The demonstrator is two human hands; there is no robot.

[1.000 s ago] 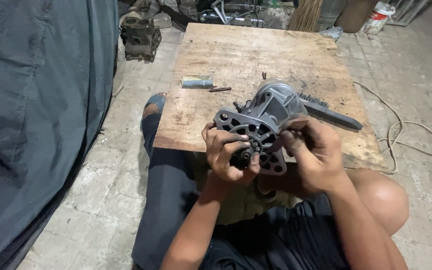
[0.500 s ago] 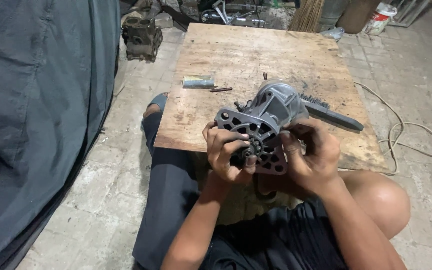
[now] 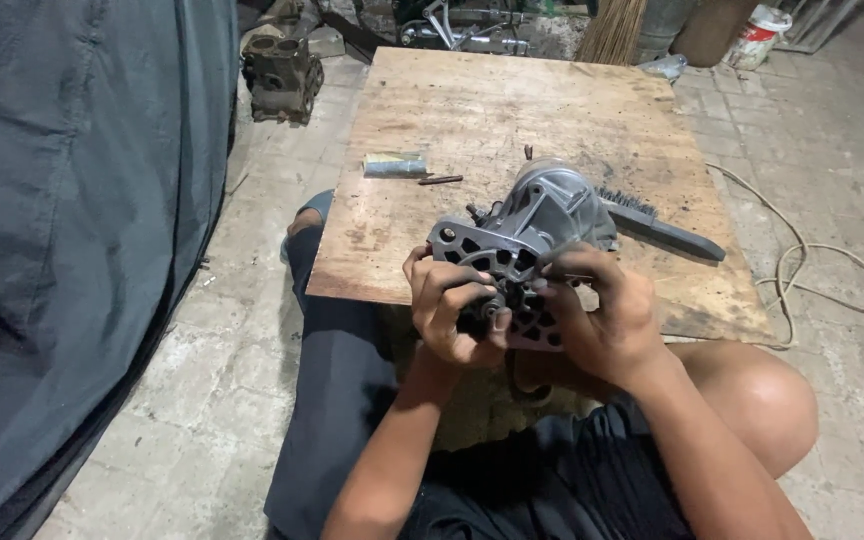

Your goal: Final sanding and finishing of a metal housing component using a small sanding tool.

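I had 1 camera, worn on my head, looking steeply down and forward over my lap. It sat close above my left hand [image 3: 449, 310] and right hand [image 3: 602, 315], with the wooden board [image 3: 512, 110] stretching away ahead and the paved floor [image 3: 832, 180] around it.

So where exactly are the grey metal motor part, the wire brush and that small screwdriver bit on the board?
grey metal motor part [image 3: 550, 205], head view, on its rounded rear housing.
wire brush [image 3: 667, 236], head view, on its dark handle.
small screwdriver bit [image 3: 440, 180], head view, on the middle of its shaft.
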